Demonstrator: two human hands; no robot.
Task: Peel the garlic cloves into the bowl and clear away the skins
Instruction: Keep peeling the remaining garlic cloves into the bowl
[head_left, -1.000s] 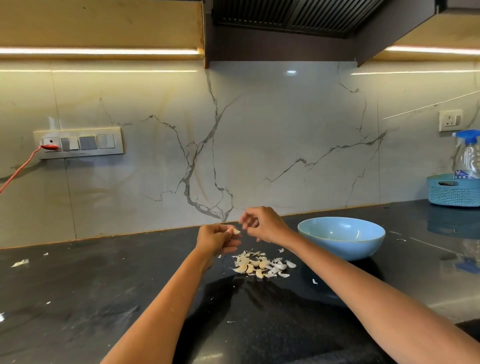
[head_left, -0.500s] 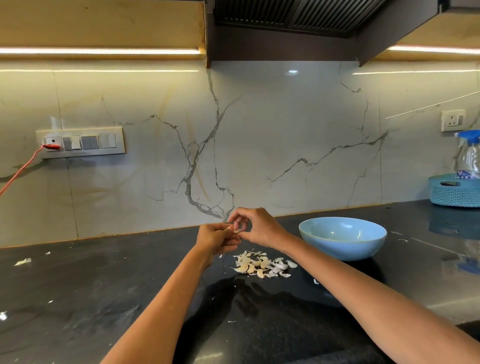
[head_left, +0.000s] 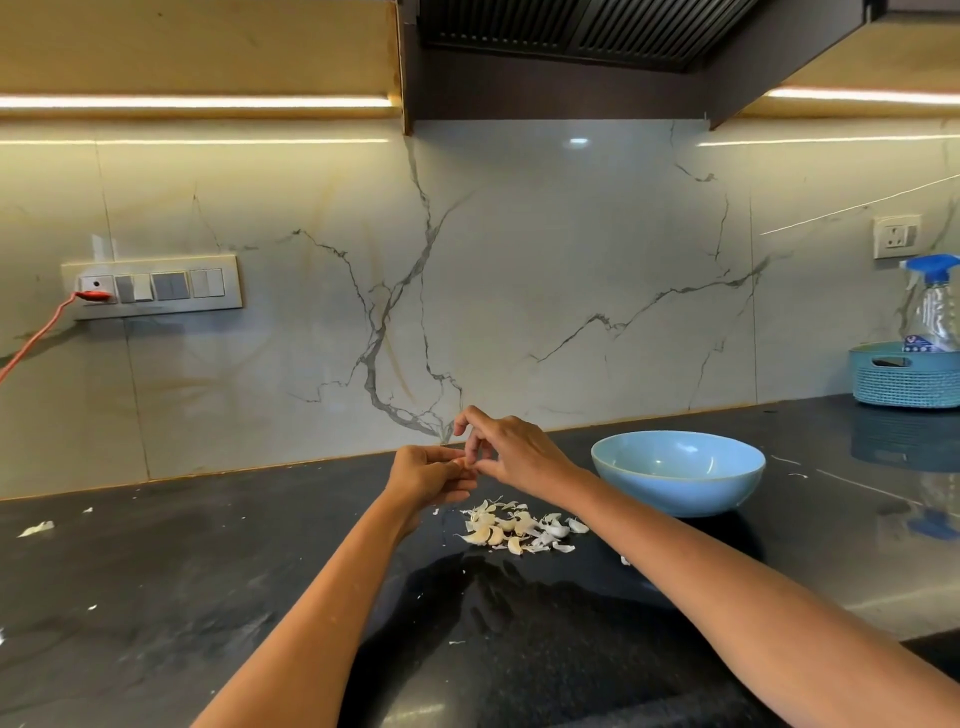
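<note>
A pile of garlic cloves and papery skins (head_left: 519, 530) lies on the black counter, just below my hands. My left hand (head_left: 426, 475) curls around one garlic clove (head_left: 460, 461), mostly hidden by the fingers. My right hand (head_left: 511, 449) meets it from the right, its thumb and fingertips pinching at the clove's tip while the other fingers lift. The light blue bowl (head_left: 678, 473) stands to the right of the pile; no cloves show inside it.
Loose skin flakes (head_left: 36, 528) lie scattered on the counter at left and near my right forearm. A teal basket (head_left: 904, 384) holding a spray bottle (head_left: 935, 306) stands at the back right. A red cord (head_left: 36, 338) is plugged into the wall switch panel.
My right hand, apart from the left a second ago, has come back to the clove in my left hand and now pinches at it. The pile and bowl have not moved.
</note>
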